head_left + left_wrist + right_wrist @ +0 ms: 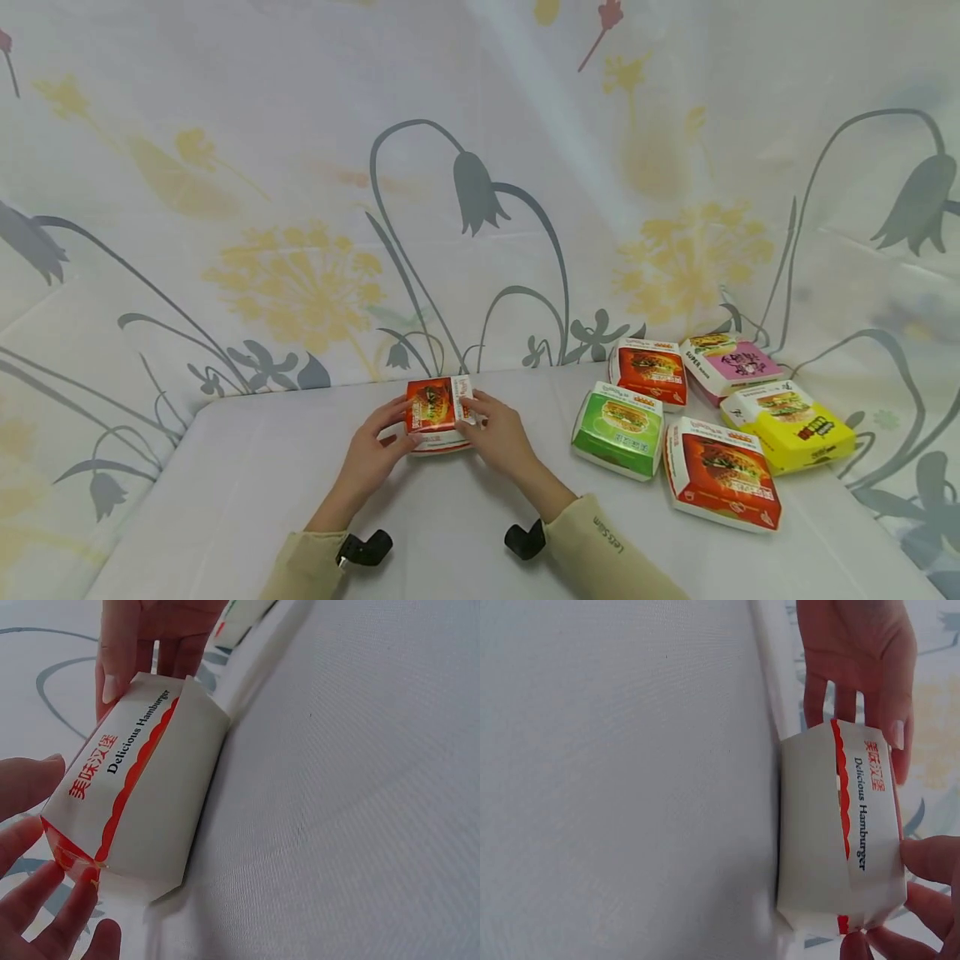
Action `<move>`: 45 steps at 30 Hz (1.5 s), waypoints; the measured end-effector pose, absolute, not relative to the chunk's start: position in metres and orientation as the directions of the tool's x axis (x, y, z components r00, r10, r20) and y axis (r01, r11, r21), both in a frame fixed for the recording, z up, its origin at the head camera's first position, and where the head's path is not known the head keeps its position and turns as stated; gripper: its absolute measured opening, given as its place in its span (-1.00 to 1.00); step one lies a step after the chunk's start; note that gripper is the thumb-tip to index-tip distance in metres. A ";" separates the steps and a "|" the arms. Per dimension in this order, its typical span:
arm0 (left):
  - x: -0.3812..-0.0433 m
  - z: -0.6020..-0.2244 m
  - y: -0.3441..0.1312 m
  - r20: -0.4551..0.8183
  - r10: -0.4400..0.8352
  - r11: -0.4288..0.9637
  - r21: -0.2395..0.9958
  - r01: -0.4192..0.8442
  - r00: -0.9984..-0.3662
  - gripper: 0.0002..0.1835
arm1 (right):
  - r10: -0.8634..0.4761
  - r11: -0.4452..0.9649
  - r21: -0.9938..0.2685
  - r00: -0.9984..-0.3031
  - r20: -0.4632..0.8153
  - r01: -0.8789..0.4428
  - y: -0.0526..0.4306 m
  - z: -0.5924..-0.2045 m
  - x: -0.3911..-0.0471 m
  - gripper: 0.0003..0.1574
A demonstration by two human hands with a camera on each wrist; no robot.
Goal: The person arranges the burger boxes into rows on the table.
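Note:
A red-and-white hamburger box [431, 407] sits closed on the white table in front of me, with a burger picture on its lid. My left hand [378, 440] holds its left side, thumb at the front top edge and fingers along the side. From the other side my right hand [501, 432] grips it, thumb and fingers at the lid's right edge. Both wrist views show the white front of the hamburger box [127, 765] with "Delicious Hamburger" printed under a red scalloped strip. The box's back side is hidden.
To the right stand several more burger boxes: a green one [618, 429], a red one [722, 475] near the front, another red one [648, 373] behind, a yellow one [791, 425] and a pink one [733, 364]. A flowered curtain [315, 167] hangs behind the table [262, 467].

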State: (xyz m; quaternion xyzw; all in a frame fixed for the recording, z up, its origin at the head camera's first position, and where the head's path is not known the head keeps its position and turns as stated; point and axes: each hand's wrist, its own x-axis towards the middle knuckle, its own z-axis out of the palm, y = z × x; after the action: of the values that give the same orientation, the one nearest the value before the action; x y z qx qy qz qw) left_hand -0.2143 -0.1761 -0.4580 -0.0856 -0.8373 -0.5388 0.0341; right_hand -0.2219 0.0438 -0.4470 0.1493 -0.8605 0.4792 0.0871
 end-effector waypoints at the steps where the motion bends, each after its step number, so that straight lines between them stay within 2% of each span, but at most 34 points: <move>1: -0.215 -0.458 -0.177 0.144 0.103 0.410 0.895 0.174 -0.984 -0.41 | -0.177 0.492 -0.800 -0.940 0.293 -0.342 0.043 -0.448 -0.222 -0.50; 14: -0.220 -0.462 -0.185 0.166 0.061 0.471 0.864 0.175 -0.984 -0.41 | -0.203 0.461 -0.818 -0.939 0.279 -0.343 0.035 -0.454 -0.224 -0.50; 25: -0.224 -0.465 -0.187 0.205 -0.038 0.514 0.844 0.156 -0.978 -0.42 | -0.216 0.456 -0.830 -0.945 0.246 -0.320 0.020 -0.457 -0.232 -0.49; 45: -0.226 -0.462 -0.190 0.151 -0.156 0.518 0.854 0.049 -0.976 -0.41 | -0.245 0.439 -0.838 -0.941 0.235 -0.324 0.010 -0.455 -0.235 -0.51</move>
State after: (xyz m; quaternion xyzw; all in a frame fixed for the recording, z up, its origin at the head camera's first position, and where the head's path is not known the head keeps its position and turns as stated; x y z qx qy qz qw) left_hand -0.2257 -0.1905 -0.4624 0.0310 -0.8649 -0.4898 0.1048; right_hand -0.2348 0.0104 -0.4553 0.1677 -0.8473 0.5023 0.0394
